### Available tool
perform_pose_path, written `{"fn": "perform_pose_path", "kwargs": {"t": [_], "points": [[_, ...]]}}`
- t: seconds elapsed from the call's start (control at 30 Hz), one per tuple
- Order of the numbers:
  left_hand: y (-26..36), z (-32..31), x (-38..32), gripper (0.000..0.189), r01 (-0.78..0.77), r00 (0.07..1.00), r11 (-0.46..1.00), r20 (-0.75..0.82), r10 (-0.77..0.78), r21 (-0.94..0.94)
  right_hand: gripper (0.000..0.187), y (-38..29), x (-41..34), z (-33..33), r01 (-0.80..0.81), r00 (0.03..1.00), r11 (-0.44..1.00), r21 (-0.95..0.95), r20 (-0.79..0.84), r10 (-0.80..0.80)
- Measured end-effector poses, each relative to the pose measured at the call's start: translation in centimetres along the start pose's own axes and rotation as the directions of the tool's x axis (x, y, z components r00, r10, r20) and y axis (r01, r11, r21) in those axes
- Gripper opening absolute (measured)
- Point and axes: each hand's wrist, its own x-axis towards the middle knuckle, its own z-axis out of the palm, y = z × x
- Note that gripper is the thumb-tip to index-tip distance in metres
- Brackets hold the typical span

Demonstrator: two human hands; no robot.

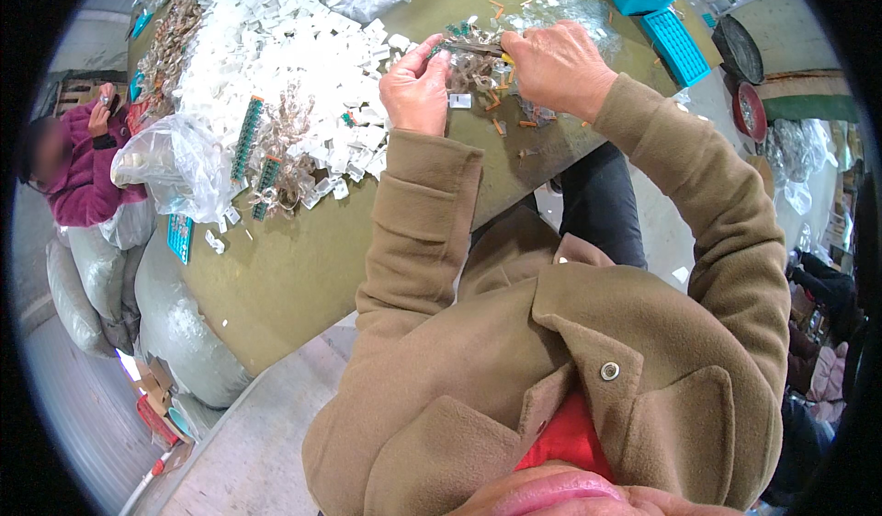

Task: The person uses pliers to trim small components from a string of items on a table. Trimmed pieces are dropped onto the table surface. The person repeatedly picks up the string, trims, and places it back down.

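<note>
My left hand (419,92) pinches a small green part (435,50) between thumb and fingertips. In my right hand (561,68) is a pair of pliers (475,49) with yellow on the handle; its metal jaws reach to the green part. Whether the jaws are closed on that part is too small to tell. Below the pliers lies a loose heap of clear and brownish bits (475,73) with orange strips (493,100) scattered about it. A small white plastic piece (459,100) rests beside my left hand.
A large pile of white plastic pieces (289,47) covers the table (289,295) to the left. Green strips (247,140) and a clear plastic bag (189,164) lie at its edge. Turquoise trays (675,47) stand at the right corner. A person (89,151) sits at the far left.
</note>
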Motion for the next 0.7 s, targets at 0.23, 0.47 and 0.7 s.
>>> {"fn": "perform_pose_path", "kwargs": {"t": [0.23,0.47,0.7], "points": [[-0.2,0.0,0.5,0.031,0.022,0.999,0.983,0.032,-0.017,-0.182,0.021,1.3,-0.3,0.0,-0.065,0.987,0.996,-0.058,-0.153,0.055],[0.4,-0.1,0.2,0.034,-0.012,0.988,0.988,0.152,0.035,-0.153,0.020,0.8,0.1,-0.1,-0.014,0.998,1.000,0.002,-0.064,0.014],[0.5,0.1,0.2,0.034,-0.056,0.986,0.990,0.148,0.076,-0.131,0.020,1.4,0.2,-0.3,0.061,0.998,0.998,0.025,0.003,-0.062]]}}
